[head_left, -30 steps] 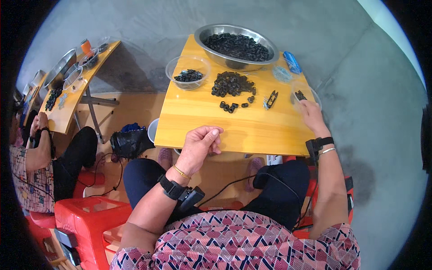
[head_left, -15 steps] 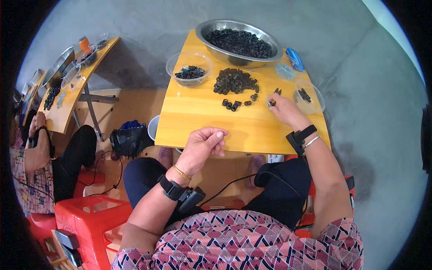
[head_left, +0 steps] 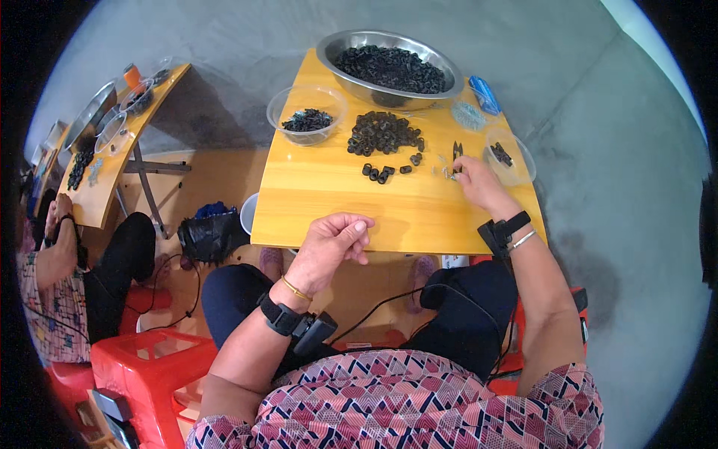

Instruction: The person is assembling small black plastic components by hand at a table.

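My left hand [head_left: 334,245] hovers at the table's near edge, thumb pressed on the curled fingers. Whatever it pinches, if anything, is too small to make out. At the table's right side, my right hand [head_left: 481,185] reaches down with its fingertips together among small shiny pieces [head_left: 446,173]. Just beyond those fingertips lies a small black tool with two pointed tips [head_left: 458,149], its lower end partly hidden. Left of it are several loose black ring-like parts [head_left: 383,176], in front of a heap of similar black parts [head_left: 385,133].
A steel basin [head_left: 329,62] full of black pieces stands at the back. Clear plastic bowls hold dark pieces at left [head_left: 273,120] and right [head_left: 528,166]. Nearby lie a clear pile [head_left: 468,116] and a blue packet [head_left: 485,96]. Another person [head_left: 56,262] sits at a table leftward.
My right hand has drawn slightly nearer me, uncovering more of the black tool and the small shiny pieces. The left hand keeps its pinch. The whole view has shifted slightly.
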A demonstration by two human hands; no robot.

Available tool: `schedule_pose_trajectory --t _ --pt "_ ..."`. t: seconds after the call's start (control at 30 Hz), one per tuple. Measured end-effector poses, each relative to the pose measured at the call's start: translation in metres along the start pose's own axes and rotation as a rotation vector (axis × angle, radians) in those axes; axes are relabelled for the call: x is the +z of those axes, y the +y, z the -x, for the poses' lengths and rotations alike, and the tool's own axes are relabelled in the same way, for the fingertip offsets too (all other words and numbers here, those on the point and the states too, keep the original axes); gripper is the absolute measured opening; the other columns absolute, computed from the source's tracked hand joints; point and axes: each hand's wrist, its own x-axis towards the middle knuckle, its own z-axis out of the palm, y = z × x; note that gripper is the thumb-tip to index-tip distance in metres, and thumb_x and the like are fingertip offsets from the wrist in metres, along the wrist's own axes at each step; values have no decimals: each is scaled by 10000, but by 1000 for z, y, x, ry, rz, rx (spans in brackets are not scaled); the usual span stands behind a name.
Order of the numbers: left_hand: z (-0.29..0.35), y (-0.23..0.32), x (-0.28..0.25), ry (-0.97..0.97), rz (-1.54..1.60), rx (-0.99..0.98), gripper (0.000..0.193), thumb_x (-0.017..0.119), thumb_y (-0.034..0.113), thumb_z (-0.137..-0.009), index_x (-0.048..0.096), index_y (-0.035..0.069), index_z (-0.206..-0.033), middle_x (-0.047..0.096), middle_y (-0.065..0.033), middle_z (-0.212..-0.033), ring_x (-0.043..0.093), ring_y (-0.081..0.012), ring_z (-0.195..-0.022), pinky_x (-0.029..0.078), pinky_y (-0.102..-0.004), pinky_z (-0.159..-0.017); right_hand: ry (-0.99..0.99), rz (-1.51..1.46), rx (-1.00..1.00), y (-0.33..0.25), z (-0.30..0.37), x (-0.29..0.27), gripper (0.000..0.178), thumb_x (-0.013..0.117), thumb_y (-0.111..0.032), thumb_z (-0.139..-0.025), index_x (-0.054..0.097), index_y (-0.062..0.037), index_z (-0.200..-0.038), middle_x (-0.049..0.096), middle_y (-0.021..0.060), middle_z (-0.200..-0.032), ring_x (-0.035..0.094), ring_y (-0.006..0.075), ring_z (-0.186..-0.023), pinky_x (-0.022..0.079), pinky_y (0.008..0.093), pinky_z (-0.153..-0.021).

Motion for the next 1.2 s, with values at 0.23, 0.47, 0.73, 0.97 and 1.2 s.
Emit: schedule_pose_trajectory --t 0.23,0.47,0.73,0.97,1.2 --pt "-1 -1 2 0 14 26 154 482 113 -854 567 0 -916 544 -28 -685 523 -103 -581 484 -235 -527 45 -37 -112 -27 -17 10 180 538 -90 -741 527 -9 -901 560 183 -890 522 350 -877 419 393 -756" --pt "2 0 2 20 -6 29 142 493 117 -850 573 11 -900 548 -20 -677 525 -107 -553 476 -228 -513 -32 2 -178 -43 -31 25 130 547 -81 -739 538 1 -840 559 209 -856 528 368 -842 419 410 -728" --pt "-5 10 -2 57 -28 20 145 501 120 -847 572 4 -897 548 -19 -673 521 -103 -531 464 -213 -505 143 -263 -284 -66 19 15 108 437 -3 -730 520 1 -799 519 172 -750 498 322 -738 412 370 -662" --pt "-41 23 -2 207 -851 444 167 524 65 -796 564 -1 -944 547 -53 -660 537 -120 -617 456 -244 -533 225 -546 -277 -93 68 39 110 437 17 -758 530 6 -816 501 129 -728 506 261 -678 405 315 -599" --pt "-75 24 10 198 -1336 645 265 532 16 -698 560 12 -961 571 -207 -752 552 -348 -720 459 -373 -667 468 -621 -202 -88 75 53 122 448 42 -749 527 0 -832 496 121 -731 507 237 -643 410 290 -566"
